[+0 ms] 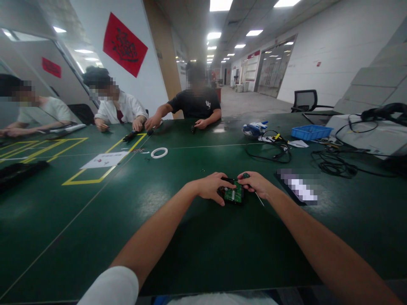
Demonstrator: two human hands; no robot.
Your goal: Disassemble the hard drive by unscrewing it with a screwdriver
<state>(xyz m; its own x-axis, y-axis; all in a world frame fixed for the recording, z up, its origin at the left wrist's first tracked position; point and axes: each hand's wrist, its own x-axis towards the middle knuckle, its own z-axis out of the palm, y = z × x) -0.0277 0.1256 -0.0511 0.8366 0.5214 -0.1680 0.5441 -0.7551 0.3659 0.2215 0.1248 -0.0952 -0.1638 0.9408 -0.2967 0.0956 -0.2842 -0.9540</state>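
Note:
A small black device with a green circuit board lies on the dark green table in front of me. My left hand is wrapped around its left side, fingers curled over the top. My right hand is closed on a screwdriver with a green handle; its thin shaft sticks out to the lower right of the hand. Both hands touch the device.
A blurred flat object lies right of my hands. Black cables, a blue tray and a white box sit at the right. A white ring, paper sheet and yellow tape lines lie left. Three people sit across.

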